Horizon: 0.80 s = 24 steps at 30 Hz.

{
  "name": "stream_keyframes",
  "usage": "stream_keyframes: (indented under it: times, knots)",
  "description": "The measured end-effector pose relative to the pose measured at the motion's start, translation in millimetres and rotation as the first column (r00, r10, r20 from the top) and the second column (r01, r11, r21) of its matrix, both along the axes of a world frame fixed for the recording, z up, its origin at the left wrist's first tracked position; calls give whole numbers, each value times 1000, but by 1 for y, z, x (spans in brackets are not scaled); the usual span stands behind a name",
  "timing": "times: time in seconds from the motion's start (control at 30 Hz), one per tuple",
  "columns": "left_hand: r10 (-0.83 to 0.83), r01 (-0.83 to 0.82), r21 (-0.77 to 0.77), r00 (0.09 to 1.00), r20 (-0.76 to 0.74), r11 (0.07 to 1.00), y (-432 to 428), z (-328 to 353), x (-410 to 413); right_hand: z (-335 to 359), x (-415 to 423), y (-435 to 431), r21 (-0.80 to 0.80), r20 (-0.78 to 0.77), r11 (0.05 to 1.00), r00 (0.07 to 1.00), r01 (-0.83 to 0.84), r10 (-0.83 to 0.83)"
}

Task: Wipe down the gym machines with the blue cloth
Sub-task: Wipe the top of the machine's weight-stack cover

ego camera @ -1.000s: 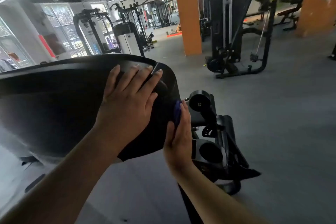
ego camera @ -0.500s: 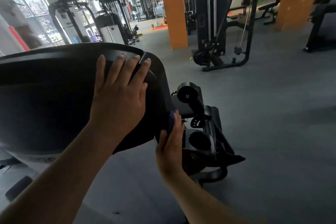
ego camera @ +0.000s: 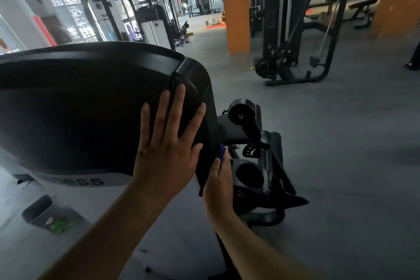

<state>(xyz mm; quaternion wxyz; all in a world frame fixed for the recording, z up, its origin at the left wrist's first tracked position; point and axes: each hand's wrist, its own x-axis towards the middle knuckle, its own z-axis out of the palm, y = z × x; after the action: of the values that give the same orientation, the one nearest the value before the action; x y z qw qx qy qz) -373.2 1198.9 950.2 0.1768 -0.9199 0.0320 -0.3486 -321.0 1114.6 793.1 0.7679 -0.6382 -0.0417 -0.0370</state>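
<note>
Left hand (ego camera: 167, 154): fingers released, splayed flat on smooth black moulded shroud (ego camera: 79, 109) | Right hand (ego camera: 219, 179): straight fingers press crumpled blue cloth (ego camera: 222, 152), at their tips, against shroud's curved rear edge.

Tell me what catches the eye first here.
The large black machine housing fills the left, with the left hand spread flat on it at centre. Just right of it, the right hand presses a blue cloth to the housing's edge. An orange pillar stands behind.
</note>
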Motion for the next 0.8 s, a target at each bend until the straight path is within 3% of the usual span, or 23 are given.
stream_keyframes:
  times: [0.27,0.4,0.5,0.67,0.8]
  knots:
    - [74,-75,-12,997,-22,997,-12,-24,-4,20,78,-8,-1,-210,997,975,-75,73]
    - [166,-164,-63,986,19,984,-31,-39,5,14,32,-19,146,-172,973,964,-179,203]
    - [253,-250,-86,967,21,964,-50,-59,16,10,25,-38,224,-38,931,952,-289,305]
    - [409,-409,-100,912,-17,907,-76,-79,35,12,112,-49,64,-105,872,866,-485,489]
    - [489,-493,-42,869,-80,869,-93,-91,34,11,92,-83,-79,-7,812,815,-578,579]
